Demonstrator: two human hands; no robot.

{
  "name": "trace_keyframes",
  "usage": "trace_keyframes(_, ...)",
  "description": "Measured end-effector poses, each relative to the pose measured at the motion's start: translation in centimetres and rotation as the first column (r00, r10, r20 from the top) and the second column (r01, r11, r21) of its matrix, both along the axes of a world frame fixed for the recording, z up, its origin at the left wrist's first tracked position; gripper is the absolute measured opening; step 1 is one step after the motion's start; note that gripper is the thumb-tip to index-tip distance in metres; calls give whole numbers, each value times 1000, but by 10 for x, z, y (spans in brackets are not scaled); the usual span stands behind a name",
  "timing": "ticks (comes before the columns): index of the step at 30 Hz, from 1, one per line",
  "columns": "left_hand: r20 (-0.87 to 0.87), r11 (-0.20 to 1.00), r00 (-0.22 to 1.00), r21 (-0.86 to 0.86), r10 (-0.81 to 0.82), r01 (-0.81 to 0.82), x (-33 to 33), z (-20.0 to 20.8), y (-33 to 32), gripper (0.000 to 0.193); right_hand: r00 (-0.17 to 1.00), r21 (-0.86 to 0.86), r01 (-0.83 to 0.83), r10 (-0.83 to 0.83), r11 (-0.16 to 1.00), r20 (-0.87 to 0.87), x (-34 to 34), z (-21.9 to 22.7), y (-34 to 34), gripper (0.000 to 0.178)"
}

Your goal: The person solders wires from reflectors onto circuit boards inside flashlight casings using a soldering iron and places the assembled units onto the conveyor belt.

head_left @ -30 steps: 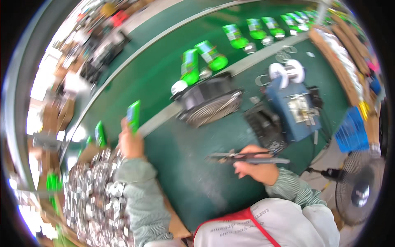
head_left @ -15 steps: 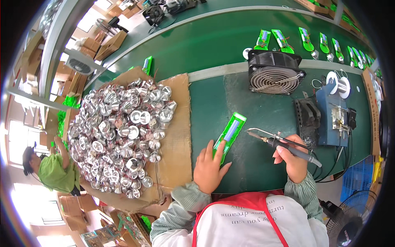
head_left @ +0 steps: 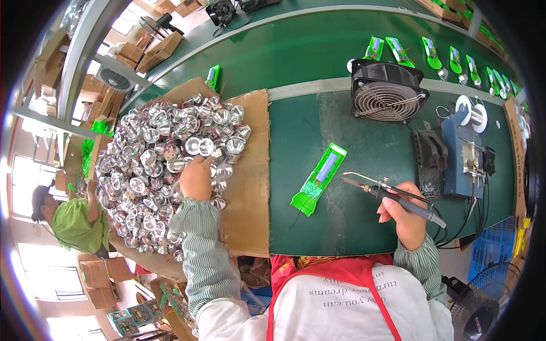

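Note:
My left hand (head_left: 196, 178) reaches into a large heap of shiny silver reflector cups (head_left: 151, 182) with red wires. Its fingertips touch cups near the heap's right side; whether they grip one is hidden. My right hand (head_left: 405, 215) is closed around the dark handle of a soldering iron (head_left: 392, 199). A thin metal tube runs along the iron, and both tips point left. Just left of those tips lies a bright green housing (head_left: 320, 179) on the green bench, tilted, with a blue cell and circuit board in it. Thin dark wires trail from its lower end.
Cardboard (head_left: 247, 199) lies under the heap. Beyond the bench, several green housings (head_left: 430, 54) line a green surface. A square black fan (head_left: 388, 94) stands at the bench's back, and a blue device with a solder spool (head_left: 472, 116) at right. A person in green (head_left: 79, 221) works far left.
My left hand has let go of the green housing and moved left into the reflector heap. My right hand still holds the soldering iron in nearly the same place. The whole view has shifted slightly.

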State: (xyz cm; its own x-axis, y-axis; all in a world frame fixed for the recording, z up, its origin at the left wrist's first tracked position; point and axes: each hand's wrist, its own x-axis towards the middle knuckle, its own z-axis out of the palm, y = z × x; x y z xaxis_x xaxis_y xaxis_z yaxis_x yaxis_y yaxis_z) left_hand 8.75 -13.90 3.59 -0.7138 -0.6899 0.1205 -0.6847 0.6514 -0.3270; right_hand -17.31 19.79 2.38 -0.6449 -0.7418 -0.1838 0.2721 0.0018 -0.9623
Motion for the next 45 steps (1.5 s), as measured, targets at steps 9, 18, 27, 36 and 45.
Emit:
trace_keyframes(9, 13, 983, 992, 140, -122, 119, -12, 1, -15, 17, 1000, -12, -11, 11, 1000, 29, -2, -1, 1, 11)
trace_keyframes(18, 90, 973, 987, 202, -136, 116, -14, 7, -10, 22, 998, -21, -19, 20, 1000, 54, -3, -2, 3, 13)
trace_keyframes(27, -676, 843, 710, 485, 195, 230, -34, 22, 35, 15, 992, -25, -76, 78, 997, 104, -1, -1, 0, 16)
trace_keyframes(36, -506, 776, 862, 539, -13, 328, -73, -8, 138, 9, 973, -13, -211, 212, 977, 89, 9, -6, -11, 15)
trace_keyframes(45, -615, 743, 789, 525, -7, 415, -84, -38, 152, 5, 960, 13, -238, 234, 971, 154, 14, -12, -27, 15)
